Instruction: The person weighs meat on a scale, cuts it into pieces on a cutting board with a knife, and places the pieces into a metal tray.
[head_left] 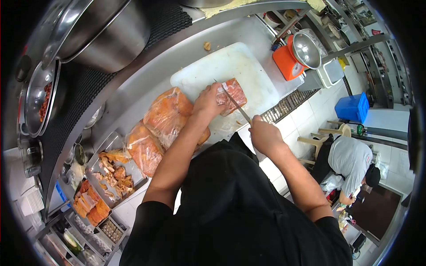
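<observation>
A block of red meat (pixel 234 94) in clear film lies on the white cutting board (pixel 217 66). My left hand (pixel 208 103) presses on the block's left side, its fingers bent over the edge. In my right hand (pixel 265 134) is the handle of a long knife (pixel 238 107), fingers wrapped round it. The blade lies across the top of the block, its tip near my left fingers. Left of the board sit large film-wrapped pieces of orange-coloured meat (pixel 167 116), partly behind my left forearm. Loose clear film shows below the block.
An orange scale (pixel 286 62) with a steel bowl stands right of the board. Trays of cut meat (pixel 113 177) are at the lower left, large steel pots (pixel 111 42) at the upper left. A person (pixel 348 162) bends over at the right, near a blue bin (pixel 352 107).
</observation>
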`<state>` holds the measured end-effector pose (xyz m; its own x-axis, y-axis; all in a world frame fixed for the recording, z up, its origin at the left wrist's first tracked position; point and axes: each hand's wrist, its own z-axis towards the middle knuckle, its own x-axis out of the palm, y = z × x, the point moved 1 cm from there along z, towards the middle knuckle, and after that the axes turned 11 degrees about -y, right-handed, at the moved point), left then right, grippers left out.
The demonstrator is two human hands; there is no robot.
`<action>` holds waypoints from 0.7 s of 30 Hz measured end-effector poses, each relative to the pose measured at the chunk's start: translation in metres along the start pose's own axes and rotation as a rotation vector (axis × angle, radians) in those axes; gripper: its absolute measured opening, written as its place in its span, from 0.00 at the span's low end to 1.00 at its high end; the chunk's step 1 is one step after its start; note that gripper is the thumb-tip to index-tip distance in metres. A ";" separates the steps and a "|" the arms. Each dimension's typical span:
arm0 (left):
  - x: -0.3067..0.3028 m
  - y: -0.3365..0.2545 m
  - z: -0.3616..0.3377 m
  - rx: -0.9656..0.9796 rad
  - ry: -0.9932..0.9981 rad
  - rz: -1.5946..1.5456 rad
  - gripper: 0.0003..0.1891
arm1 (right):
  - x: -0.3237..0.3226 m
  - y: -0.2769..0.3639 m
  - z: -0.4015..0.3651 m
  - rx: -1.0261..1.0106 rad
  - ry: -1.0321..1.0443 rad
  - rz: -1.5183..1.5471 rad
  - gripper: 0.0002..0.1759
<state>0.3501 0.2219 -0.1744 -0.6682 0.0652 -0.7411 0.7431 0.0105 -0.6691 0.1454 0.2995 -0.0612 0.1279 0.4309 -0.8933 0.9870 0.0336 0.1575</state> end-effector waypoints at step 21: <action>-0.004 -0.005 0.000 0.001 -0.002 0.042 0.49 | 0.076 -0.013 0.063 -0.009 -0.035 0.063 0.21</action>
<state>0.3492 0.2212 -0.1686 -0.6361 0.0638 -0.7690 0.7708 0.0064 -0.6371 0.1488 0.2749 -0.1577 0.1932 0.4008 -0.8956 0.9760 0.0152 0.2173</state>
